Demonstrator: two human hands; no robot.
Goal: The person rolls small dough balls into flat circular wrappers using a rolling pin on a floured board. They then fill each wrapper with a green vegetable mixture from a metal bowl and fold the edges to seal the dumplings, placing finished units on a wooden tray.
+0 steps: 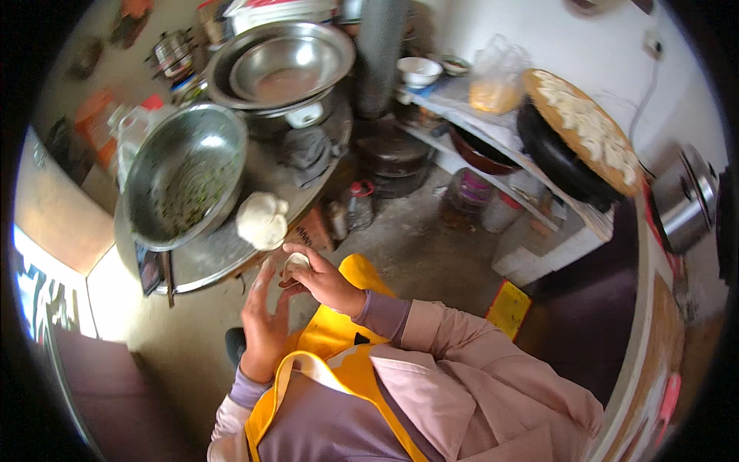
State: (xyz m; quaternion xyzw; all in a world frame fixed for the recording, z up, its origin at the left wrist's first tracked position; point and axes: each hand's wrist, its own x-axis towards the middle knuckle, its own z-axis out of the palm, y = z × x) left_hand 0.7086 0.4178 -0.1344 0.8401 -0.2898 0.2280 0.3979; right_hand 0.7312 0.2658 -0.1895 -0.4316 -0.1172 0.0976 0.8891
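My right hand [326, 283] holds a small piece of white dough [297, 261], perhaps a dumpling, between thumb and fingers. Facing it from the left is my left hand [262, 326], its fingers stretched out and its thumb apart, near the right hand's fingertips; I see nothing in it. Just beyond both hands, a pile of flat white dough wrappers [262, 222] lies at the edge of the round table [222, 263]. Beside the pile stands a large steel bowl [176, 136], tilted, with green chopped bits stuck to its inside.
Nested steel basins [222, 66] stand farther back on the table, near a grey cloth [306, 149]. A stovepipe [381, 58] rises behind. On the right shelf [462, 110], a round board [540, 89] bearing rows of dumplings rests on a black pan [545, 144]. A plastic bottle [361, 208] stands below.
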